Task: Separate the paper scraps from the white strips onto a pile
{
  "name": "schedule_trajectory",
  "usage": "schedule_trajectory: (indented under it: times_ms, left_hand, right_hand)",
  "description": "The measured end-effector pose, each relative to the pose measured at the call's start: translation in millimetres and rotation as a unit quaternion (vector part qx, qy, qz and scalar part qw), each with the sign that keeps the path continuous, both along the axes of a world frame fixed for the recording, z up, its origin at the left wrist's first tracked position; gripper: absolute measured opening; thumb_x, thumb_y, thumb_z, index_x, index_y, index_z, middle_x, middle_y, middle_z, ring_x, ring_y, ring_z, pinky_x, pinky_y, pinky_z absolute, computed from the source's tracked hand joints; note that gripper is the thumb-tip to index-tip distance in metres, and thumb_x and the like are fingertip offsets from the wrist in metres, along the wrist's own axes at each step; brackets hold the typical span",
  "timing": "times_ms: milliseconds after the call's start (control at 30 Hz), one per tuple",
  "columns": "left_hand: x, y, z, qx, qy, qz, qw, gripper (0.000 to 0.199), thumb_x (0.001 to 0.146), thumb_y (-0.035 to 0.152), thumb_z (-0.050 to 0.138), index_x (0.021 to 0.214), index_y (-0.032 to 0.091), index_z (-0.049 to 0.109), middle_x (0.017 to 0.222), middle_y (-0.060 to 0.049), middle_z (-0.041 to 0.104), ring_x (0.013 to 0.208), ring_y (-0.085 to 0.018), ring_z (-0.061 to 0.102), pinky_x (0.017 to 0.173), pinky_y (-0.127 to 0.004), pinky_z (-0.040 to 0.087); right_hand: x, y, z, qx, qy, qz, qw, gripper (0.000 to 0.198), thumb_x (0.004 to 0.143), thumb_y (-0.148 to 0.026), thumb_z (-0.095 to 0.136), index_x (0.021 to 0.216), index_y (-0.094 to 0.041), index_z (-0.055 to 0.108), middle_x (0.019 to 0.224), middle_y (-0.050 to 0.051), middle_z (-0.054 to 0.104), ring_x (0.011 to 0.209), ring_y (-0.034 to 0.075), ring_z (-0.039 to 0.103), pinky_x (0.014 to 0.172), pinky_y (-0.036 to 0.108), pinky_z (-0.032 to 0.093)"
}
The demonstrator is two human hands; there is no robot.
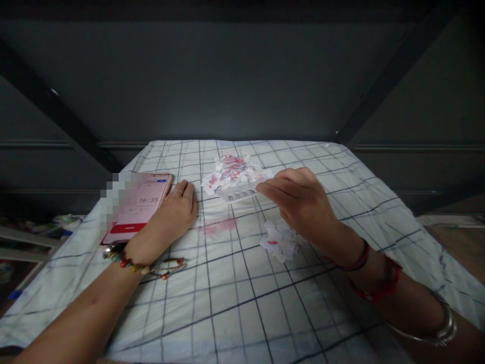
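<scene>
The white basket [239, 191], heaped with paper scraps [233, 172], sits at twelve o'clock on the bench [235, 303]; it looks light and stiff, best taken by its rim. The right hand [303, 202] pinches that rim with narrowed fingers. The left hand [172, 215] lies flat, fingers loose, beside the phone [142, 207].

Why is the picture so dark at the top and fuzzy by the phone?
Head view: the wall behind is dim; light falls on the checked cloth. Squares blur out a patch over the phone. The cloth's lines bend toward the edges.
</scene>
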State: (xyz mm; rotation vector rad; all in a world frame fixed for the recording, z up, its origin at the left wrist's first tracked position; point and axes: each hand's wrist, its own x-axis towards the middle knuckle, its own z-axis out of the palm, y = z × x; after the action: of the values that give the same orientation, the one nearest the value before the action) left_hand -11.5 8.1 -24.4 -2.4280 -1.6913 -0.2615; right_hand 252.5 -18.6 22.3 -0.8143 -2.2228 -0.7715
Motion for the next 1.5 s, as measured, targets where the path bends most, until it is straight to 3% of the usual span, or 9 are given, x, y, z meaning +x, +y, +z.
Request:
schedule_trajectory:
  times_ms: [367, 533, 733, 900, 1133, 1333, 1500]
  left_hand:
    - [3.3, -2.2, 3.7, -0.013, 0.005, 0.018, 1.000, 0.044, 0.090, 0.018, 0.027, 0.121, -0.006, 0.048, 0.128, -0.028, 0.049, 0.125, -0.031, 0.043, 0.108, -0.049, 0.035]
    - [1.3, -0.9, 2.7, -0.017, 0.008, 0.008, 1.000, 0.044, 0.089, 0.018, 0.026, 0.119, -0.005, 0.049, 0.127, -0.028, 0.049, 0.125, -0.032, 0.043, 0.107, -0.051, 0.034]
    - [-1.3, 0.4, -0.1, -0.007, -0.013, 0.010, 1.000, 0.044, 0.089, 0.021, 0.026, 0.118, -0.001, 0.050, 0.126, -0.024, 0.051, 0.122, -0.031, 0.046, 0.105, -0.050, 0.037]
    - [-2.5, 1.3, -3.8, 0.006, -0.023, -0.012, 1.000, 0.043, 0.089, 0.019, 0.026, 0.120, 0.002, 0.050, 0.124, -0.023, 0.053, 0.124, -0.031, 0.043, 0.106, -0.054, 0.035]
    - [-0.2, 0.2, -0.8, -0.012, -0.006, 0.011, 1.000, 0.047, 0.090, 0.022, 0.024, 0.121, -0.004, 0.048, 0.129, -0.027, 0.048, 0.124, -0.032, 0.044, 0.108, -0.052, 0.031]
    - [-0.1, 0.0, 1.2, -0.007, -0.009, 0.005, 1.000, 0.044, 0.089, 0.021, 0.025, 0.117, 0.000, 0.051, 0.125, -0.024, 0.051, 0.122, -0.031, 0.045, 0.106, -0.051, 0.034]
    - [-0.9, 0.6, 0.8, -0.013, -0.008, -0.004, 1.000, 0.043, 0.089, 0.020, 0.024, 0.118, 0.001, 0.050, 0.125, -0.023, 0.051, 0.123, -0.030, 0.044, 0.105, -0.051, 0.035]
  right_hand:
    - [5.1, -1.8, 4.4, 0.020, 0.029, 0.013, 0.999, 0.029, 0.084, 0.002, 0.043, 0.096, -0.021, 0.056, 0.079, -0.003, 0.064, 0.078, 0.013, 0.052, 0.067, 0.030, 0.035]
    - [-1.8, -0.5, 0.2, 0.016, -0.001, 0.032, 0.999, 0.026, 0.084, 0.003, 0.042, 0.090, -0.016, 0.059, 0.073, -0.001, 0.063, 0.072, 0.014, 0.051, 0.064, 0.031, 0.035]
    - [7.9, -8.2, 14.1, -0.005, 0.003, 0.053, 0.999, 0.024, 0.090, -0.006, 0.042, 0.083, -0.020, 0.060, 0.070, -0.004, 0.064, 0.071, 0.012, 0.054, 0.066, 0.029, 0.038]
    - [11.3, -10.4, 15.8, 0.012, 0.045, 0.051, 0.998, 0.024, 0.087, -0.001, 0.044, 0.093, -0.020, 0.058, 0.080, -0.002, 0.068, 0.080, 0.013, 0.056, 0.070, 0.030, 0.039]
    - [-1.2, -1.6, 1.5, 0.014, 0.004, 0.037, 0.999, 0.023, 0.087, -0.001, 0.044, 0.088, -0.019, 0.059, 0.072, -0.002, 0.062, 0.073, 0.013, 0.051, 0.066, 0.030, 0.035]
    - [5.7, -5.2, 8.2, -0.011, 0.029, 0.065, 0.997, 0.028, 0.083, 0.002, 0.042, 0.086, -0.019, 0.058, 0.072, -0.003, 0.065, 0.073, 0.013, 0.053, 0.066, 0.029, 0.036]
    - [9.1, -5.9, 8.8, -0.003, 0.033, 0.043, 0.999, 0.032, 0.081, 0.004, 0.041, 0.089, -0.020, 0.060, 0.076, -0.002, 0.067, 0.074, 0.013, 0.055, 0.063, 0.029, 0.037]
